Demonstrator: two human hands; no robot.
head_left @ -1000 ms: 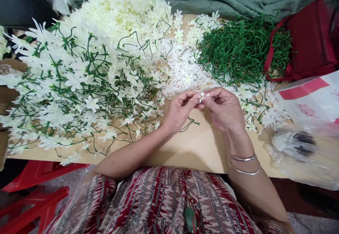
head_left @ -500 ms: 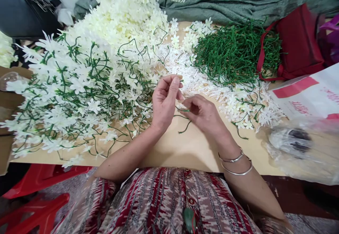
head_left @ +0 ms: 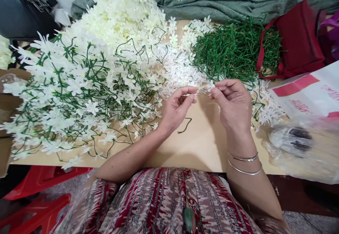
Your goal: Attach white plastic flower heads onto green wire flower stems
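My right hand (head_left: 234,103) pinches a small white artificial flower (head_left: 211,85) between thumb and fingertips, just above the brown table top (head_left: 196,142). To its left, my left hand (head_left: 178,108) has thumb and forefinger brought together at the flower's side. Whatever lies in that pinch is too small to make out. Behind both hands spreads a heap of thin white artificial strands (head_left: 180,68). A loose green wire-like stem (head_left: 188,124) lies on the table between my wrists.
A large pile of white flowers on green stems (head_left: 79,93) fills the left. Cream-white blossoms (head_left: 124,18) are heaped behind. Bare green stems (head_left: 227,50) lie back right, beside a red bag (head_left: 300,43), a white printed bag (head_left: 312,89) and clear plastic (head_left: 317,149).
My right hand has moved right and upward and now shows a white flower at its fingertips. My left hand has shifted slightly right and down. The hands are farther apart.
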